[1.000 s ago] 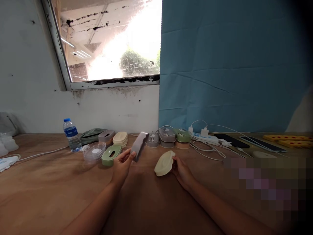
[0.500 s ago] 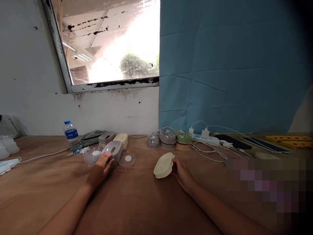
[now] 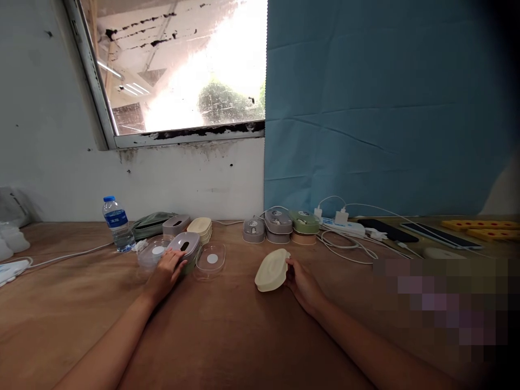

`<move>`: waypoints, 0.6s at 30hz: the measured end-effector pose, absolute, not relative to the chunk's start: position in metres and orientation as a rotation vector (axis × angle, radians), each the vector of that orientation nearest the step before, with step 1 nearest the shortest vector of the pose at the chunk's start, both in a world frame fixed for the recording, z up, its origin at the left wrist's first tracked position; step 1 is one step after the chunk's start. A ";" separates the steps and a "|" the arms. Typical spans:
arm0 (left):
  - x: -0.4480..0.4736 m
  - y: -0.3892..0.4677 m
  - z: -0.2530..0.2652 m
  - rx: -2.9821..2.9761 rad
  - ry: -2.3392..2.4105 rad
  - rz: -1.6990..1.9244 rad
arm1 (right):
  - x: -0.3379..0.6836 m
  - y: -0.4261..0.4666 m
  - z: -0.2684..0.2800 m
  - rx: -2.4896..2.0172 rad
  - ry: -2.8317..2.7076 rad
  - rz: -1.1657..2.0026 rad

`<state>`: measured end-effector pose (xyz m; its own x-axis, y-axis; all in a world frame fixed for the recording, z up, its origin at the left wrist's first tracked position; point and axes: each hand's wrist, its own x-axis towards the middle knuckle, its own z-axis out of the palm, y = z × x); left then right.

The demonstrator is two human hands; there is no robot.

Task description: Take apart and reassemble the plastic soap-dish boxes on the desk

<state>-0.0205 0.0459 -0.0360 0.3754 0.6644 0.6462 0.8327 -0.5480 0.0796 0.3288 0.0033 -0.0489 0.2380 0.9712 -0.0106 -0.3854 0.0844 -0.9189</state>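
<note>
My right hand (image 3: 304,283) grips a shallow cream-coloured plastic tray (image 3: 271,271) by its right edge, holding it tilted above the table. At the left, my left hand (image 3: 164,271) has its fingers over the near side of a lilac oval box (image 3: 186,242) with a dark slot in its top; part of the box is hidden by the hand. Beside that box on the right lies a clear lid (image 3: 211,259) with a round white label. More clear lids (image 3: 157,251) sit on its left. Behind it stands a stack of cream trays (image 3: 200,228).
A water bottle (image 3: 117,223) and a grey-green pouch (image 3: 150,225) stand at the back left. Several lidded boxes (image 3: 278,224) line the wall in the middle. White cables (image 3: 345,247), a power strip (image 3: 345,228) and phones (image 3: 388,231) lie at the right.
The lilac box's top now lies flatter, and its slot looks darker. The left hand has shifted slightly. The right hand keeps the cream tray in nearly the same place. The view tilts down a little.
</note>
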 end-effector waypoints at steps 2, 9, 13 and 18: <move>-0.020 0.046 -0.036 -2.385 -1.339 -0.913 | 0.329 0.003 -0.049 -0.987 -0.748 1.178; -0.024 0.048 -0.040 -2.383 -1.337 -0.860 | 0.328 0.003 -0.048 -0.967 -0.706 1.202; -0.025 0.049 -0.040 -2.396 -1.299 -0.850 | 0.328 0.002 -0.047 -0.940 -0.673 1.222; -0.025 0.049 -0.040 -2.400 -1.309 -0.839 | 0.328 0.003 -0.047 -0.914 -0.643 1.247</move>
